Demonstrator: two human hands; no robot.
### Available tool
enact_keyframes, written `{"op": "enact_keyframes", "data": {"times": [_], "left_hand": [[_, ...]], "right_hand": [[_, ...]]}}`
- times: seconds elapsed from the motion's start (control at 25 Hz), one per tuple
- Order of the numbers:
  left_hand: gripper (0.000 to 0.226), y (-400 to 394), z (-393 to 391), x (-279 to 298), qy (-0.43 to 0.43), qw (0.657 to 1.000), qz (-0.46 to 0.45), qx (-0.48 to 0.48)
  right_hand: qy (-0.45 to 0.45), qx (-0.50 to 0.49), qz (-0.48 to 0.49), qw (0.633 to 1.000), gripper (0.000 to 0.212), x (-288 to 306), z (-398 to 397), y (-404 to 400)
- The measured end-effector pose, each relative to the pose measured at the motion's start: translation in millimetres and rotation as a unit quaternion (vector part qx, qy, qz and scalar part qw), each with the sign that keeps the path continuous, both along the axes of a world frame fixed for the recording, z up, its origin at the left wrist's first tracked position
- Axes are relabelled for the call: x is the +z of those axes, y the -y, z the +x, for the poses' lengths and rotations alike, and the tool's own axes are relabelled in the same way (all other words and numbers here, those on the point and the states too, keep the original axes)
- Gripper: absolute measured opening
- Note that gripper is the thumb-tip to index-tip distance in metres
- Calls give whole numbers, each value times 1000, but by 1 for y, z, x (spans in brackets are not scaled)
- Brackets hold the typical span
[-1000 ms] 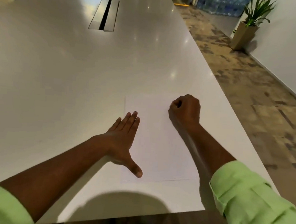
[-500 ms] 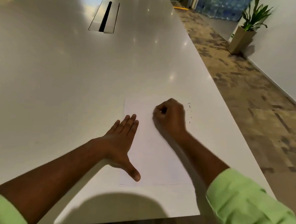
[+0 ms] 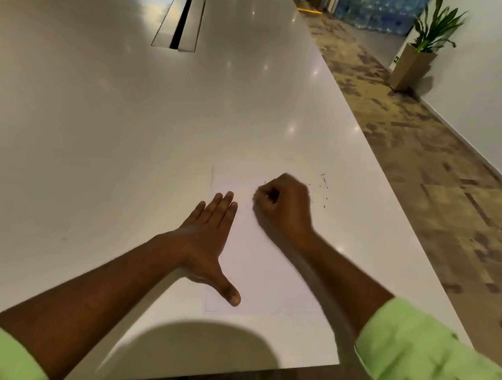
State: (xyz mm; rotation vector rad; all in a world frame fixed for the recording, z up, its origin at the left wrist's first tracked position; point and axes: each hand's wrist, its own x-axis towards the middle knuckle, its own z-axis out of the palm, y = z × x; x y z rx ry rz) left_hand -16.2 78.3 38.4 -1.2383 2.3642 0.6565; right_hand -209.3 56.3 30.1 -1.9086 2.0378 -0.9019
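Just right of curled right hand (image 3: 284,206), grip contents hidden: dark specks (image 3: 323,182); left hand (image 3: 208,237) flat, pinning paper (image 3: 268,279); looks barely begun.

An office meeting room: a long white conference table (image 3: 130,123) with a cable hatch (image 3: 179,24), patterned carpet (image 3: 423,147), potted plant (image 3: 420,50).

Our right hand (image 3: 284,206) is smeared by motion. Its fingers curl inward, and we cannot tell whether they close on anything. It and its forearm cover the right part of the sheet of paper (image 3: 268,273), and our left hand (image 3: 208,240) covers part of the sheet's left edge. The sheet's far edge fades into the pale worktop (image 3: 130,123). The dark specks (image 3: 323,182) beside the fist are too small for us to identify. The frame cuts off the worktop at left and top, the plant (image 3: 433,27) at its leaf tips, and both green sleeves (image 3: 427,362) at the bottom.
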Motion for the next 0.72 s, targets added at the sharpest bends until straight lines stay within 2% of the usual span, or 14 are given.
{"op": "enact_keyframes", "data": {"times": [0.08,0.12,0.24,0.32,0.4,0.48,0.56,0.72], "left_hand": [[177,0,0,0,-3,1000,-1,-1],[177,1,0,-1,-2,1000,-2,0],[177,0,-1,0,5,1000,-4,-2],[176,-2,-1,1,7,1000,-5,-3],[176,0,0,1,4,1000,-8,-4],[176,0,0,1,0,1000,0,-1],[176,-1,-1,1,1,1000,-2,-1],[176,-1,-2,2,14,1000,-7,-3]], "right_hand": [[-14,72,-2,997,15,-11,10,-25],[-23,56,-10,998,16,-11,2,-16],[-54,-106,3,993,17,2,-54,36],[-59,-133,-15,989,15,13,-69,42],[-27,-56,-41,997,12,14,-39,11],[14,52,-7,999,16,3,-2,-40],[4,92,0,996,17,-6,-4,-58],[-39,-102,4,994,17,9,-70,2]]}}
